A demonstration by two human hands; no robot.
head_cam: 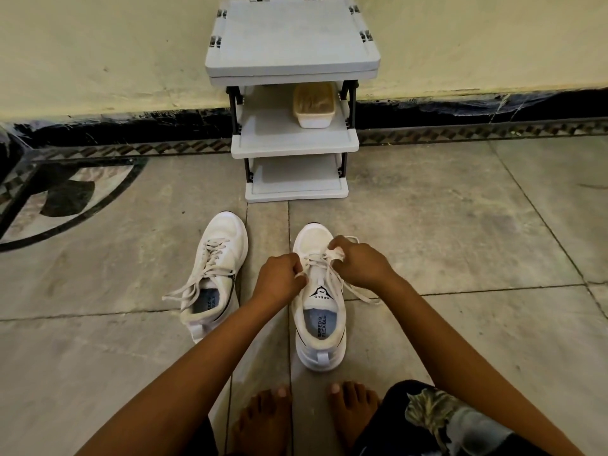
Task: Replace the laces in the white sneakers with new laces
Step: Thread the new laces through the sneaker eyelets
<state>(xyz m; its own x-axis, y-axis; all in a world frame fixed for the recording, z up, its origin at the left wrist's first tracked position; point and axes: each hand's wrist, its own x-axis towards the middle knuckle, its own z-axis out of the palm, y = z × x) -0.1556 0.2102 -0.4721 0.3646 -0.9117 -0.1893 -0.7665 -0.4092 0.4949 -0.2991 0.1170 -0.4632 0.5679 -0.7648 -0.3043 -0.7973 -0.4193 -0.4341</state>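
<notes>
Fingers of my left hand (279,280) and right hand (363,265) both pinch the lace (316,258) of the white sneaker (320,327) standing on the floor (460,245) before my bare feet (263,419), with the second sneaker (218,258) just beside it.

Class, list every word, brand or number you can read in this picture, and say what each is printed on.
"SPEED", under an "S" logo: tongue of the held sneaker.
"SPEED FLEXIBLE": that sneaker's insole.
"SPEED FLEXIBLE": the other sneaker, on its insole, small and barely legible.
No other text shows.
</notes>
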